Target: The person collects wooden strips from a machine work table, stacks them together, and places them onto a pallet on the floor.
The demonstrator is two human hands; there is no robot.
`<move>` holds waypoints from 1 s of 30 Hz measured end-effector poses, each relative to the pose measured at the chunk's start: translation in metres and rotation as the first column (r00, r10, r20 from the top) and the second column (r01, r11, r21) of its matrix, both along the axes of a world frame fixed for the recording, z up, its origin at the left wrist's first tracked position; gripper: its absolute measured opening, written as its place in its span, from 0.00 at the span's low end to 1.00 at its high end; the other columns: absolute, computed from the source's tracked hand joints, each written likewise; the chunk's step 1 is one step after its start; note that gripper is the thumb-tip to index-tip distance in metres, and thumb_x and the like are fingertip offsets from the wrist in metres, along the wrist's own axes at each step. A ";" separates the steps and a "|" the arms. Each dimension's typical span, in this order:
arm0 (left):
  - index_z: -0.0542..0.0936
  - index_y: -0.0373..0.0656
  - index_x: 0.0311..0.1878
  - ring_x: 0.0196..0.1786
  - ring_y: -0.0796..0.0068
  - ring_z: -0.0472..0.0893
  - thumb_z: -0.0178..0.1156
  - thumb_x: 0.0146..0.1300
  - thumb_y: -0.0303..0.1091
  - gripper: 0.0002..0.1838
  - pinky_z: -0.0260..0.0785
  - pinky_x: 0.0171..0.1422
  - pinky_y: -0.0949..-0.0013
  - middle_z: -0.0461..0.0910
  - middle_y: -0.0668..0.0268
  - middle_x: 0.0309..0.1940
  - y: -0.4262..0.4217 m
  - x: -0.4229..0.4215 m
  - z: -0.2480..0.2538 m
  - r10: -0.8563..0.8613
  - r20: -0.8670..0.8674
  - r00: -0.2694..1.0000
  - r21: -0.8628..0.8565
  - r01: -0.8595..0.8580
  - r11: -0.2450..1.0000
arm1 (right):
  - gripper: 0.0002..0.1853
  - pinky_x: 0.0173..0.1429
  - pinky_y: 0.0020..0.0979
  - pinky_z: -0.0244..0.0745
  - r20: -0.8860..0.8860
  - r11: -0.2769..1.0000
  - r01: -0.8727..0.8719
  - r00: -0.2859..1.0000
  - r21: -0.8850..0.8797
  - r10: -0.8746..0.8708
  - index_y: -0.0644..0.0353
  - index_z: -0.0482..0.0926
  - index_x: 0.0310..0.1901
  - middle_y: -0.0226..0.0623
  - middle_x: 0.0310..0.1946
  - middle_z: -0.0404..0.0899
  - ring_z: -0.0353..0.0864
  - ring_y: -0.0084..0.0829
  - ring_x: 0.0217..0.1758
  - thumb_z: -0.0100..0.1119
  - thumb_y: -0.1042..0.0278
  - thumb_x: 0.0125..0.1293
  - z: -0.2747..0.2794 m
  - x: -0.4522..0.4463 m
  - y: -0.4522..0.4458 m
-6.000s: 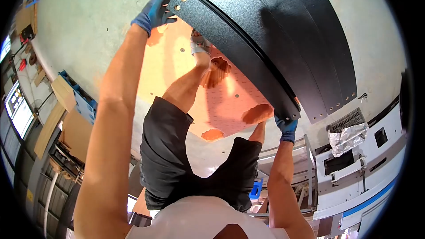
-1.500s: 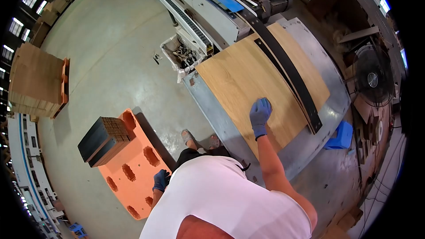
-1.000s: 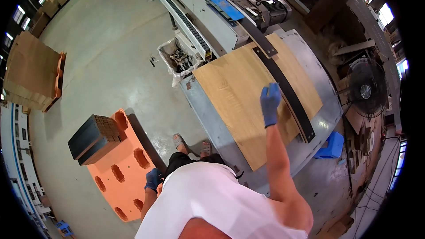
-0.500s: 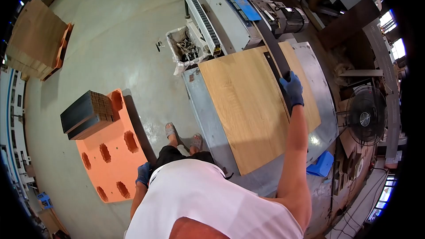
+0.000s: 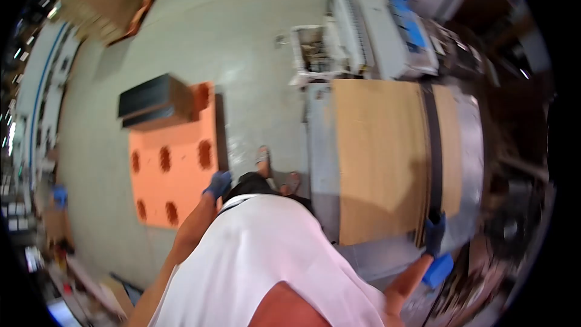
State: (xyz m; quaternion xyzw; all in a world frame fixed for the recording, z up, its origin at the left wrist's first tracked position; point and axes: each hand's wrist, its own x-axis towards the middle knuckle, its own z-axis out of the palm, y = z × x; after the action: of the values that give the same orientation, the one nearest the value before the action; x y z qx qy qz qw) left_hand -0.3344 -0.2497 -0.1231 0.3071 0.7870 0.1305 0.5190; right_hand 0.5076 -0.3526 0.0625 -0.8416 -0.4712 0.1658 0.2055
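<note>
My right hand (image 5: 434,234), in a blue glove, grips the near end of a long dark strip (image 5: 432,151). The strip lies lengthwise over a wood-grain board (image 5: 381,157) and runs back to the machine. A narrower part of the board surface shows to the right of the strip. My left hand (image 5: 219,184), also gloved in blue, hangs beside my hip, near the edge of an orange pallet (image 5: 175,175). Blur hides how its fingers are set, and I see nothing in it.
A grey metal table (image 5: 324,145) bears the board. Behind it stands a machine (image 5: 387,30) with a waste bin (image 5: 296,54) beside it. Dark stacked panels (image 5: 151,100) rest on the orange pallet. A blue container (image 5: 438,270) and a fan (image 5: 507,228) are on the right.
My right hand has moved back towards me along the board to the strip's near end. The view has turned left, and my left hand stays by my hip.
</note>
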 end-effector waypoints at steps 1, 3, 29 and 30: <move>0.84 0.39 0.37 0.27 0.67 0.78 0.57 0.66 0.46 0.18 0.68 0.29 0.62 0.80 0.62 0.26 -0.014 -0.037 -0.096 0.260 0.430 0.865 -0.074 -0.253 0.965 | 0.37 0.67 0.40 0.75 -0.053 0.997 0.003 0.999 -0.072 -0.006 0.72 0.70 0.70 0.55 0.62 0.81 0.82 0.45 0.64 0.70 0.66 0.61 0.007 -0.006 0.004; 0.86 0.38 0.38 0.29 0.67 0.79 0.58 0.65 0.48 0.20 0.70 0.32 0.60 0.83 0.61 0.30 0.013 0.024 0.011 0.060 -0.006 0.998 0.004 -0.060 0.998 | 0.37 0.68 0.40 0.74 0.069 1.000 -0.013 0.998 -0.015 0.014 0.72 0.69 0.71 0.55 0.62 0.80 0.81 0.45 0.63 0.71 0.65 0.63 -0.013 0.001 0.010; 0.88 0.33 0.42 0.38 0.63 0.85 0.58 0.67 0.46 0.22 0.75 0.47 0.57 0.88 0.54 0.35 -0.045 0.008 0.024 -0.026 -0.174 0.984 -0.007 0.026 1.000 | 0.54 0.62 0.50 0.77 0.352 0.991 -0.080 0.929 -0.105 0.113 0.64 0.61 0.78 0.61 0.59 0.77 0.79 0.58 0.60 0.76 0.51 0.52 -0.054 -0.001 0.152; 0.88 0.33 0.42 0.38 0.63 0.85 0.58 0.67 0.46 0.22 0.75 0.47 0.57 0.88 0.54 0.35 -0.042 0.009 0.027 -0.020 -0.162 0.987 -0.009 0.019 1.000 | 0.54 0.63 0.50 0.77 0.342 0.991 -0.070 0.934 -0.113 0.105 0.65 0.61 0.78 0.61 0.59 0.76 0.79 0.59 0.60 0.76 0.52 0.51 -0.052 -0.003 0.152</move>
State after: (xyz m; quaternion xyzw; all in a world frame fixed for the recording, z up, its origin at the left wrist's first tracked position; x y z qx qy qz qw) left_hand -0.3252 -0.2915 -0.0963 0.3226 0.8239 0.0974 0.4557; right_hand 0.5047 -0.2002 0.0109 -0.8448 -0.5285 0.0467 0.0695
